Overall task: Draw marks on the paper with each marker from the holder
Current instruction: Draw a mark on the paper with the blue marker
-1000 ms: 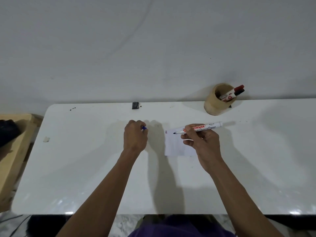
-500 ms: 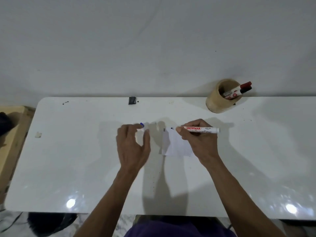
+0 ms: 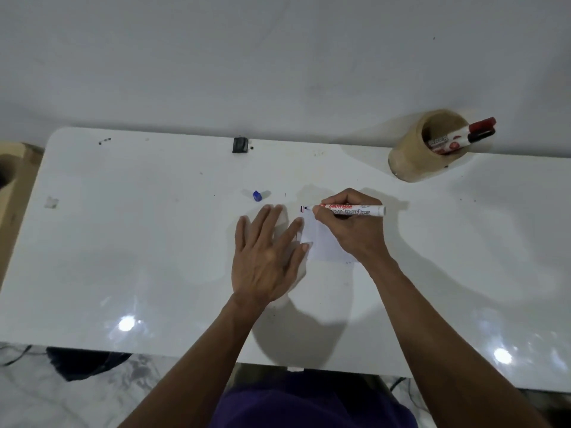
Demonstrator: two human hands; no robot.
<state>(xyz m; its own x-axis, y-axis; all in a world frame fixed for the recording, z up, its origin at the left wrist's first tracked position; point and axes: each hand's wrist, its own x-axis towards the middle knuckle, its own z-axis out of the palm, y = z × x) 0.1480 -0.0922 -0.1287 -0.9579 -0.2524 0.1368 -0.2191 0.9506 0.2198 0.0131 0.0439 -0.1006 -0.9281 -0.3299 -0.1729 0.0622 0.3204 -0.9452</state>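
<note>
A small white paper (image 3: 324,242) lies in the middle of the white table (image 3: 154,242). My right hand (image 3: 349,230) grips a white uncapped marker (image 3: 355,210), its tip touching the paper's top left corner beside short dark and red marks (image 3: 302,209). My left hand (image 3: 268,251) lies flat with fingers spread, fingertips pressing the paper's left edge. A blue cap (image 3: 257,196) lies on the table just beyond my left hand. At the back right, a tan round holder (image 3: 411,159) holds two markers, one with a red cap (image 3: 480,124) and one with a black cap (image 3: 480,135).
A small black object (image 3: 240,145) sits at the table's far edge against the grey wall. A scrap of tape (image 3: 51,202) lies near the left end. A wooden piece (image 3: 12,186) stands left of the table. Dark cloth (image 3: 83,362) lies on the floor below.
My left hand let go of the blue cap, which now lies on the table, and spread flat onto the paper's edge. My right hand brought the marker's tip down to the paper.
</note>
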